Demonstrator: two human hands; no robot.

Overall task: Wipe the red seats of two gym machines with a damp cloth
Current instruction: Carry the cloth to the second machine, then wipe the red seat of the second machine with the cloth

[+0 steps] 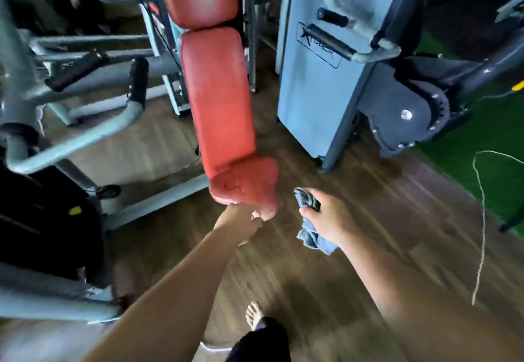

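Right, the cloth isn't on the seat yet. Risks from here are slip, snag and trip.
Far left, a grey handle bar (85, 134) juts out near the left arm, easy to knock an elbow on when leaning in. The left hand (246, 217) curls its fingers round the near edge of the red seat (243, 185), which sits low at the foot of the long red back pad (218, 100). The seat cover looks creased or cracked, so a hard scrub could tear it. The cloth (310, 237) is bunched in the right hand (329, 217), pinched between thumb and curled fingers, just beside the seat's right edge and not touching it. Its loose tail could drip on the wood floor (354, 290), with a bare foot (253, 315) below. Far right, a pale cord (482, 219) loops over the floor, a trip hazard on the way to the second machine, whose seat I can't pick out.
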